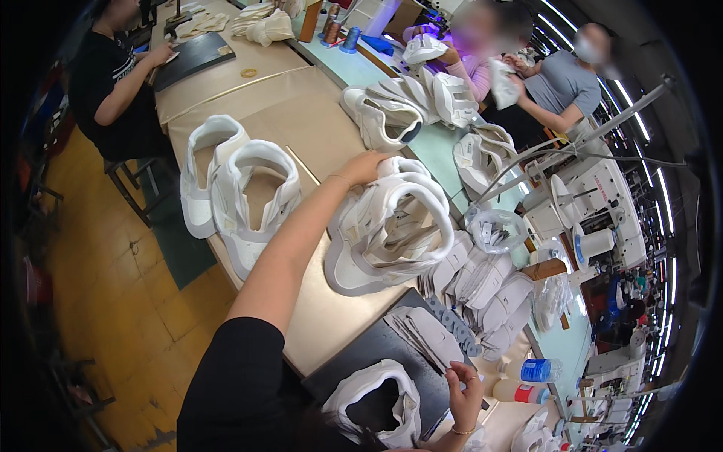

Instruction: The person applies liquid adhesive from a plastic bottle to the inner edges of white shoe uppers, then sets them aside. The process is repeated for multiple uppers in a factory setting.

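**Stacking white shoe uppers along the tabletop**

Reaching far, the left hand [367, 167] lays curled fingers on a tall pile of white uppers [392, 226] mid-tabletop [316, 120]. The right hand [463, 392], near, pinches something too small to tell, beside one upper [376, 399] on a dark mat [369, 350]. Two uppers [233, 192] lie finished-looking to the left; cut pieces [482, 290] crowd the right, seemingly still unworked.

Three co-workers [120, 71], two thread spools [332, 29], two plastic bottles [536, 370].
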Demonstrator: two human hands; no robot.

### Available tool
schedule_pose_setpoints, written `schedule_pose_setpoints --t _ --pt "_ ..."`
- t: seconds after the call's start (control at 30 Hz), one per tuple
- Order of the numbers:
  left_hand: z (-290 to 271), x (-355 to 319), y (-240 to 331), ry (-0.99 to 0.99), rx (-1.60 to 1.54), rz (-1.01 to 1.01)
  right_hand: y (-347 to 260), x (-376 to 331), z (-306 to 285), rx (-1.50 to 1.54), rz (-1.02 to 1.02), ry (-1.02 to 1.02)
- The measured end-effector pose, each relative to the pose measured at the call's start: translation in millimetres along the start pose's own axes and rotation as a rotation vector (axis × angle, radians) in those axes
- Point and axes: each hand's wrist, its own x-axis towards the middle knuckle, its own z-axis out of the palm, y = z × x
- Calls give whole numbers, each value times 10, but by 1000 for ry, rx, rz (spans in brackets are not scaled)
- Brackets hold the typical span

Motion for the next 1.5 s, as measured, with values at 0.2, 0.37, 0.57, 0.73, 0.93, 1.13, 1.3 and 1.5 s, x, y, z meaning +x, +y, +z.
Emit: schedule_pose_setpoints --t 0.2,0.37,0.57,0.73,0.93,1.13,1.3,1.5 --pt "-69 0 -204 -47 -52 5 -21 -23 42 7 -6 0" --pt "-34 33 118 -166 -597 -232 -183 -69 -104 -115 -7 50" --pt "-985 35 -477 272 -284 -92 -73 -150 -361 -28 -70 192" --pt "-1159 -1051 1236 326 -235 177 512 -428 -499 196 112 604" --pt "-831 -2307 1761 132 -542 129 1385 -455 -919 367 216 1125" --pt "-473 -3327 1477 -105 -559 -52 1525 -327 -1074 639 228 1204" --pt "-291 -3748 2429 -54 -151 208 1404 -358 -774 1096 251 626" --pt "-60 -3999 3289 -549 179 560 1633 -249 -754 1929 216 609"
